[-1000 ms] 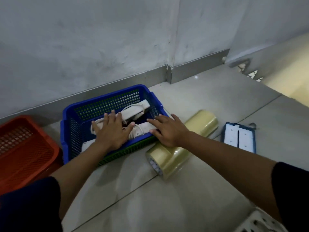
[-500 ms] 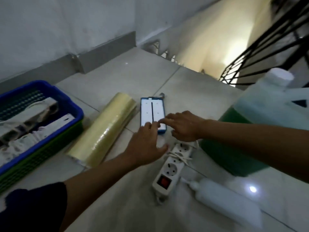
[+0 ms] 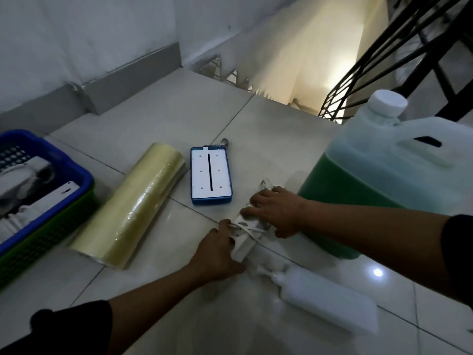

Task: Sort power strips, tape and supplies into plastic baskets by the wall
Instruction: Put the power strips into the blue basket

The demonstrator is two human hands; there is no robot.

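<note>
At the far left I see the blue basket (image 3: 76, 175) against the wall, nested in a green basket (image 3: 46, 242), with white power strips (image 3: 38, 172) and coiled cord lying in it. Just right of it a long roll of clear yellowish tape (image 3: 133, 208) lies on the floor tiles (image 3: 179, 111), and beside that a flat blue-edged white case (image 3: 211, 175). Next comes my left hand (image 3: 217, 254), fingers closed around the near end of a white power strip (image 3: 247, 233) with its cord tied across it. My right hand (image 3: 277, 210) grips the strip's far end from above. A white squeeze bottle (image 3: 320, 298) lies on its side just below. At the right stands a large jug of green liquid (image 3: 384, 190).
</note>
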